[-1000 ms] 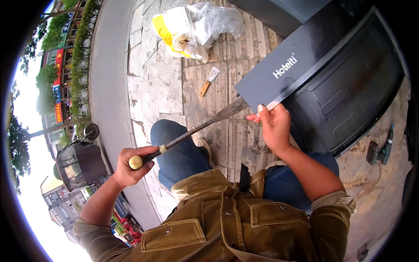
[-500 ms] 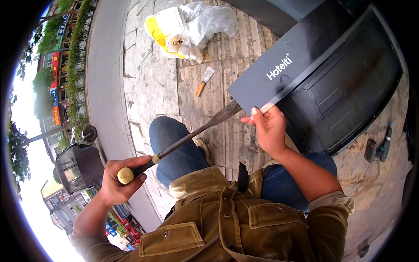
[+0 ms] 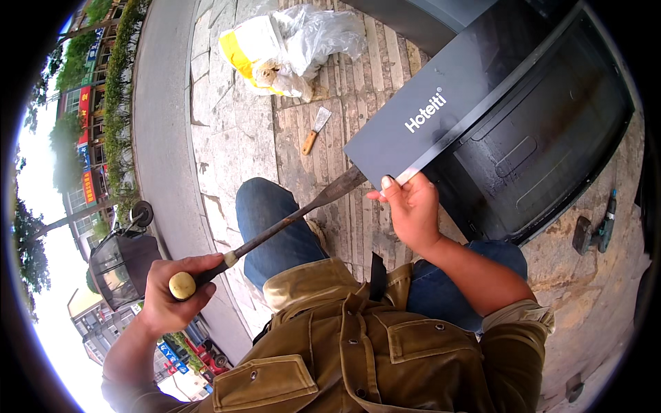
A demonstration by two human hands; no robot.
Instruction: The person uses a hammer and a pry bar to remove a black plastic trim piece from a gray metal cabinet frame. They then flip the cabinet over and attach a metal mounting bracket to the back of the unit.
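Our left hand [image 3: 170,294] has eased back slightly, fingers gripping the long tool [image 3: 275,229]; its far end still meets the grey panel [image 3: 396,141], whose corner our right hand [image 3: 415,215] pinches, so work there seems unfinished.

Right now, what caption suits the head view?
Left hand grips a long flat-bladed tool; right hand pinches a grey panel near its corner.

The grey panel [image 3: 396,141] looks smooth and glossy, the tool shaft [image 3: 274,228] dull metal, the far bag [image 3: 323,38] crinkled plastic.
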